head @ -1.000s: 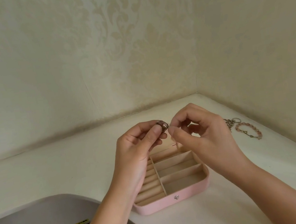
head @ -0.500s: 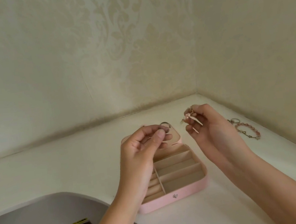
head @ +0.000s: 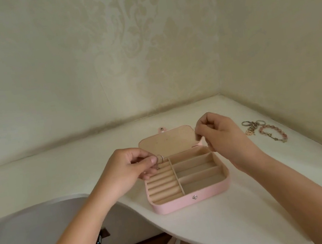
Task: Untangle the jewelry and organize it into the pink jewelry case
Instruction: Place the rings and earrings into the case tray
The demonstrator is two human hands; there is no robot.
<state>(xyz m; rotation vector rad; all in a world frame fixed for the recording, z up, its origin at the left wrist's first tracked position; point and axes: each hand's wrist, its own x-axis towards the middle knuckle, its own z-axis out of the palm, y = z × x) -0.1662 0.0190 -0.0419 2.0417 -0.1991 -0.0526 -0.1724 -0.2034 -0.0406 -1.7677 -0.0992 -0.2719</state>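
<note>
Observed: my left hand (head: 129, 167) pinches a small silver-coloured metal ring (head: 160, 158) between thumb and fingertips, the other fingers loosely curled. My right hand (head: 219, 133) hangs over the far right corner of the open lid (head: 169, 141) with its fingers drawn together as in a pinch. I cannot tell whether anything lies between them. The pink rectangular jewelry case (head: 175, 205) sits open near the table's (head: 235, 226) front edge, its long axis running left to right and its lid laid flat toward the back wall. The ring hangs just above the far end of the beige padded ring-roll rows (head: 164, 186), which fill the case's left half and run left to right. The ring stands roughly upright with its opening facing me. Assessment: the left hand is the nearer one and needs only a short drop. The ring's plane should line up with a slot between the rolls, or it may sit askew on top. A pink beaded bracelet (head: 273, 134) and a gold-toned cluster of key rings and charms (head: 251, 126) lie by the table's right edge, well apart from the case and nearer the right hand.
</note>
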